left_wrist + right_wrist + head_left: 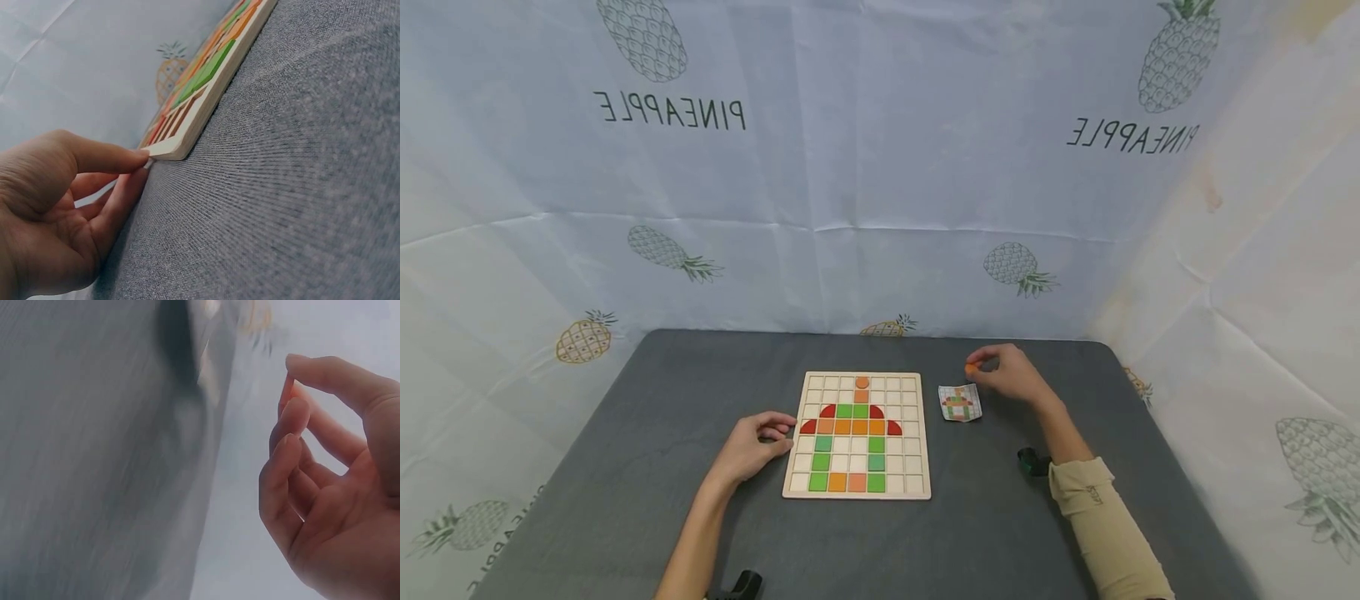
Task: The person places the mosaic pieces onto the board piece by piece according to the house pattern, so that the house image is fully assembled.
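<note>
A square wooden grid board [913,462] lies on the grey table, with green, orange, salmon and red tiles filling some of its cells. An orange round piece [862,382] sits in its top row. My left hand [751,447] touches the board's left edge with thumb and fingers, which stand apart along it. Between the thumb and index finger of my right hand [1009,375], a small orange piece [972,367] is pinched above the table; its full shape is hidden. Just below that hand lies a small printed card [959,403] showing a similar coloured pattern.
Grey cloth covers the table [647,467]. White curtains [850,167] printed with pineapples hang behind it and at both sides. A dark wrist device [1033,462] sits by my right forearm, and another [745,585] by my left.
</note>
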{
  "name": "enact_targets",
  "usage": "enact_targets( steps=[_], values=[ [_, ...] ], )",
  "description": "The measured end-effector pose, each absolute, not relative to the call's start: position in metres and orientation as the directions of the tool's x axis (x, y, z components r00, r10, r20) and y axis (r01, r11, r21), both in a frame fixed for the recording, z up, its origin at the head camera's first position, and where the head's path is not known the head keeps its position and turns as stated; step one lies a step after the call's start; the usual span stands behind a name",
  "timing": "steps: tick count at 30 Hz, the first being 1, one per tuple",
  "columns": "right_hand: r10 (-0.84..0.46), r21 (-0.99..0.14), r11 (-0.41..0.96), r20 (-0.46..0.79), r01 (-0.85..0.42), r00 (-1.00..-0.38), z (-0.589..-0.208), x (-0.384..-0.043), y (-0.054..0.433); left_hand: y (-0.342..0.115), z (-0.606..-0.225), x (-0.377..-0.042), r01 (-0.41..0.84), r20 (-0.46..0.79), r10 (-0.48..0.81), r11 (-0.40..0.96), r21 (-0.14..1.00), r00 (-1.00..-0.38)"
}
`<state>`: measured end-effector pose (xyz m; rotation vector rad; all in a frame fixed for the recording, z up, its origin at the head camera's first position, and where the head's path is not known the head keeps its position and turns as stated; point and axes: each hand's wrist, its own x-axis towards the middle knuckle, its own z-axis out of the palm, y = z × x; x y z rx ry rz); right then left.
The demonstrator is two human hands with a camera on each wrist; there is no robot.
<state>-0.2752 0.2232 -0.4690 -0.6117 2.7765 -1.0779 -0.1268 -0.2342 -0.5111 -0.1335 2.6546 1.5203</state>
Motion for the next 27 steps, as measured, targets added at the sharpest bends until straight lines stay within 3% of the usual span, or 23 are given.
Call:
enact_targets(
  steps=[16,27],
  values=[
    [-0.586,-0.672,0.611,-0.029,-0.418,-0.81,-0.471,-0.277,0.097,-0.236,-0.512,-0.128,-0.11,-0.109,-0.032,0.503,0.857,-0.994],
    [-0.558,-0.638,0.663,-0.072,-0.392,-0.827,-0.488,-0.281,0.063,-0.235,-0.513,-0.129,-0.111,-0.108,-0.035,0.502,0.857,-0.994]
  ],
)
